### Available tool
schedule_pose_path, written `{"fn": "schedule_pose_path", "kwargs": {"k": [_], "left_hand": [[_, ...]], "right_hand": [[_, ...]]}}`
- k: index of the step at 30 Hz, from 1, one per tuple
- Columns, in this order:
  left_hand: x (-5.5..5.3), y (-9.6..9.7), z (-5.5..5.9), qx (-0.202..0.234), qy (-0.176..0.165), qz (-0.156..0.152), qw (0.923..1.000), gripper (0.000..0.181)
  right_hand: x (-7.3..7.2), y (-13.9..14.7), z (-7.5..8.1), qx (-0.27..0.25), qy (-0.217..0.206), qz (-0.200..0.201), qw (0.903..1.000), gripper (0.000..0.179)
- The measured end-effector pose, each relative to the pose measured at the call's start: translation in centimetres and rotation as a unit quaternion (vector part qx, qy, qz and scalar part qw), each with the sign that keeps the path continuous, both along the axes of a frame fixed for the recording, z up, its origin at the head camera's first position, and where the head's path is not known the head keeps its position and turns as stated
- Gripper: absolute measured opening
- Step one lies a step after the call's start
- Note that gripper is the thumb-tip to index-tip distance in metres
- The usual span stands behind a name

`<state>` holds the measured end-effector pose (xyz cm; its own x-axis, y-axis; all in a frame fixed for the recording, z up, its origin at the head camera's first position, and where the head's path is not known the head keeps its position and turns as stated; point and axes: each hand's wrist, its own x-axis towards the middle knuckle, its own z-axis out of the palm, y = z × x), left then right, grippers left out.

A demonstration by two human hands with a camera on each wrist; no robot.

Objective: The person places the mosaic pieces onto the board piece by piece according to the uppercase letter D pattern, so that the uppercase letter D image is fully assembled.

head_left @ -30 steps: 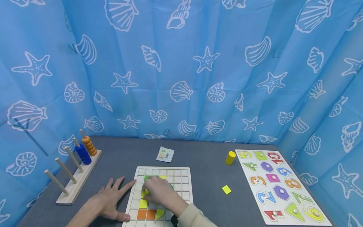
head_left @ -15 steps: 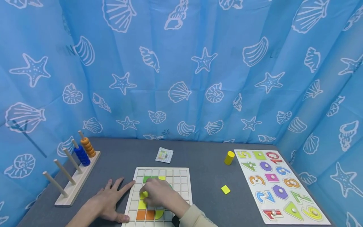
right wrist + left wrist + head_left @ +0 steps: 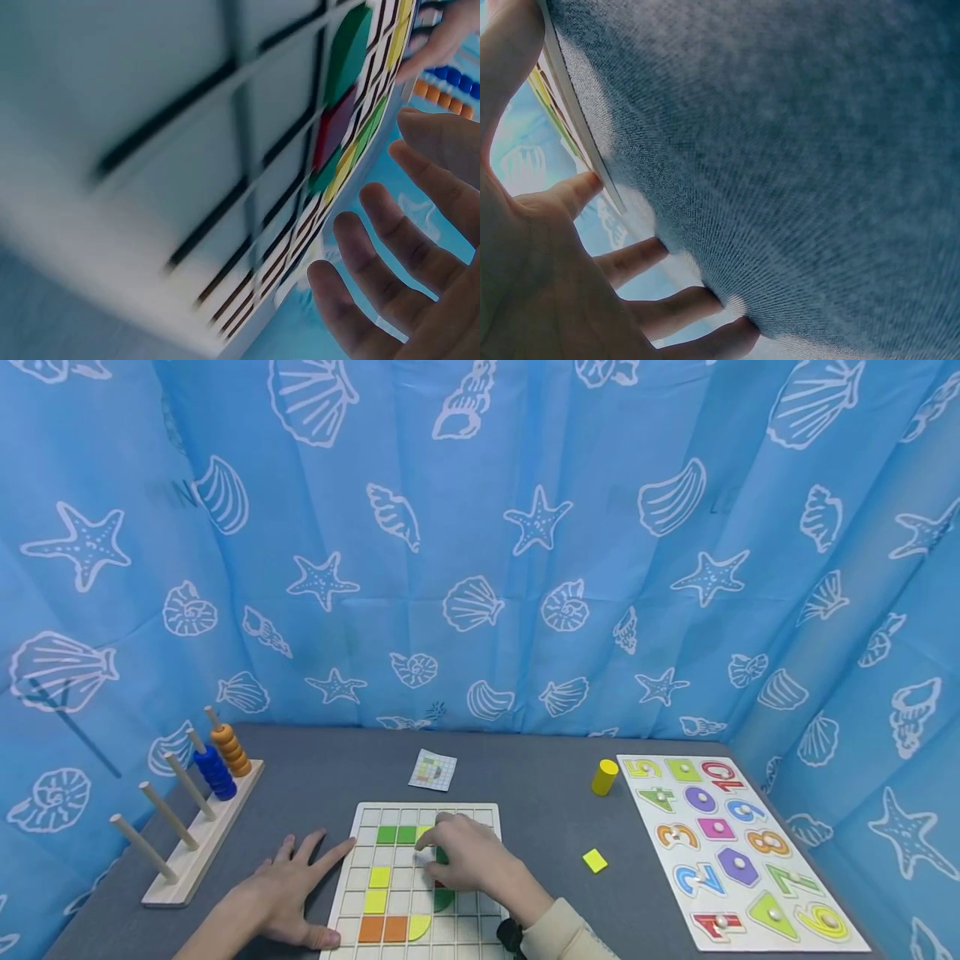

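A pale gridded board [image 3: 480, 817] lies on the table with small coloured tiles set in its squares. Among them are two yellow squares [image 3: 379, 877], two orange squares [image 3: 371, 930], two green squares [image 3: 386, 835] and a yellow rounded piece [image 3: 419, 927]. My left hand [image 3: 288, 893] rests on the cloth with fingers spread, thumb and index finger at the board's left edge. Over the board's upper middle is my right hand [image 3: 472, 856], partly covering green and red pieces. In the right wrist view, its loosely bent fingers [image 3: 360, 240] hold nothing.
A loose yellow tile [image 3: 595, 861] and a yellow cylinder [image 3: 604, 777] sit to the right, beside a number puzzle board [image 3: 708, 881]. A patterned card [image 3: 432, 770] lies behind the grid. At left stands a peg rack [image 3: 197, 852] with blue and orange rings.
My right hand has moved from the yellow squares toward the right and come away from them, uncovering both squares and the green ones. My left hand keeps its place.
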<state>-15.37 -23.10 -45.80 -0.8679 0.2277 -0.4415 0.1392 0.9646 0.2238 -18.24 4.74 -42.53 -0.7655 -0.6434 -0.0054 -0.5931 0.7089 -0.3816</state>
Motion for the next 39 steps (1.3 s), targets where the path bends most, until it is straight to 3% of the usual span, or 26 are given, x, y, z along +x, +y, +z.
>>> {"fn": "schedule_pose_path", "kwargs": {"k": [17,25,32,39], "left_hand": [[-0.1,-0.1,-0.2,0.004,0.001,-0.005,1.0000,0.119],[-0.1,-0.1,-0.1,0.005,0.001,-0.004,1.0000,0.120],[0.0,0.0,0.0,0.002,0.004,-0.003,1.0000,0.121],[0.0,0.0,0.0,0.004,0.004,-0.002,1.0000,0.121]], "right_hand": [[-0.6,11.3,-0.5,-0.003,-0.018,-0.102,0.9946,0.027],[0.1,16.2,-0.4,0.024,-0.053,-0.197,0.9788,0.033],[0.4,18.8,-0.6,0.037,-0.058,-0.216,0.9740,0.037],[0.6,19.6,-1.2,0.035,-0.077,-0.236,0.9680,0.033]]}}
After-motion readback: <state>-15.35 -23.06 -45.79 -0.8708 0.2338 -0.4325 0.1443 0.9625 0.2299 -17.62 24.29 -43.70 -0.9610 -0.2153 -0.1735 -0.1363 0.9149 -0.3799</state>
